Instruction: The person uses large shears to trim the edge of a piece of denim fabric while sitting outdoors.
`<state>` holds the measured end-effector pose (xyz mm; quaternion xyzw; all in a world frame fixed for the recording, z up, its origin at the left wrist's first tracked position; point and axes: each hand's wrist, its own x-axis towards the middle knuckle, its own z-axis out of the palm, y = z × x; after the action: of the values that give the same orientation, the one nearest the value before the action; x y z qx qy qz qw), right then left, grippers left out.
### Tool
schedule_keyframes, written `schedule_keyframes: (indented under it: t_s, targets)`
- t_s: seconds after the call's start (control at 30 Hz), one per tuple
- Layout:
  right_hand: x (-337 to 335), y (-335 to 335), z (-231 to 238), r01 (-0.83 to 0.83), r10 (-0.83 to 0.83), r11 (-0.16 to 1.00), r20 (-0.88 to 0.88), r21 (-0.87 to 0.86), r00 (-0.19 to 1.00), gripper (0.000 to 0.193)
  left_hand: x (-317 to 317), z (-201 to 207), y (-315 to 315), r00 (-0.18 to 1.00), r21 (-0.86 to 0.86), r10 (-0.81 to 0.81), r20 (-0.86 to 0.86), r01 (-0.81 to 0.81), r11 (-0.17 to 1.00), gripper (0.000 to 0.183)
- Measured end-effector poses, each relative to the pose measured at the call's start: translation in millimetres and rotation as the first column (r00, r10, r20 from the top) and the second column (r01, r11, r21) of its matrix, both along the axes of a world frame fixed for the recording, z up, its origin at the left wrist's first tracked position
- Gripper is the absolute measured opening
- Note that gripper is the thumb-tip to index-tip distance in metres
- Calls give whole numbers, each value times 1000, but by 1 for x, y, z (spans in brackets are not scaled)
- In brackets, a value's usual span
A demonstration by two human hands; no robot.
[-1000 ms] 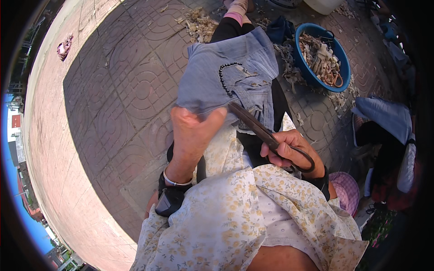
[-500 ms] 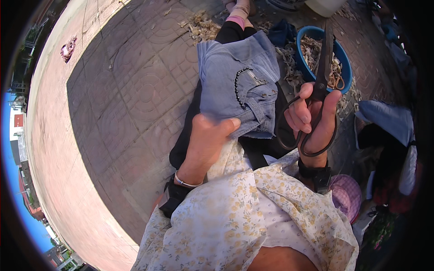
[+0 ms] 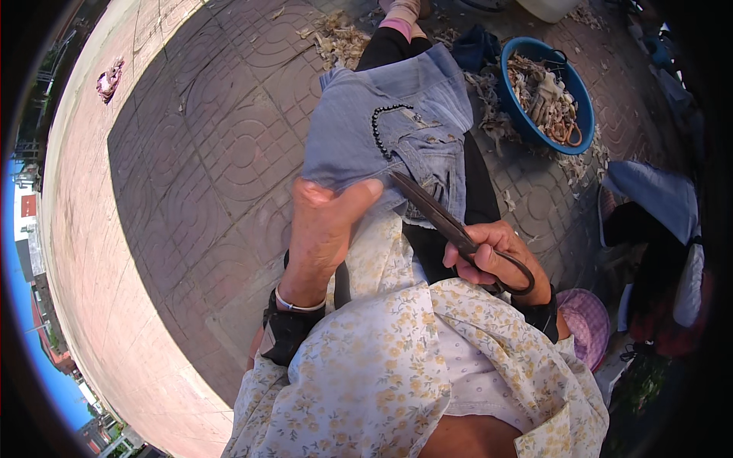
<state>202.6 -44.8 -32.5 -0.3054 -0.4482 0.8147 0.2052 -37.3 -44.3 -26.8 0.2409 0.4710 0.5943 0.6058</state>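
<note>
A blue denim garment (image 3: pixel 343 126) lies spread over my lap and legs, with a curved line of black beads (image 3: pixel 377 131) along a pocket. My left hand (image 3: pixel 324 217) pinches its near edge, thumb on top and fingers hidden beneath the cloth. My right hand (image 3: pixel 496 256) grips large dark scissors (image 3: pixel 439 212) by the handles. Their blades look closed and point up and to the left, with the tips at the denim near the beaded pocket. Whether the tips touch the cloth I cannot tell.
A blue basin (image 3: pixel 584 103) of fabric scraps stands on the paving at the far right, with an orange-handled tool (image 3: pixel 571 136) in it. Loose scraps (image 3: pixel 336 42) lie beyond my feet. More denim (image 3: pixel 653 200) and a pink checked hat (image 3: pixel 584 324) sit at my right.
My right hand has lowered the scissors from upright near the basin to the denim. My left hand has shifted left, drawing the denim that way.
</note>
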Motion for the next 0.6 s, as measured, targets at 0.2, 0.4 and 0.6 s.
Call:
schedule_keyframes:
  t_s: [0.2,0.4,0.6]
  targets:
    - [-2,2,5,-37,38,999,34,-25,999,44,-4,-10,-1,998,96,-36,-53,40,995,14]
    - [-2,3,4,-50,51,998,39,-27,998,43,-5,-10,-2,996,111,-50,-68,57,992,27]
    - [-2,1,4,-43,44,999,50,-22,998,43,-2,-8,-1,994,92,-20,-103,29,995,13]
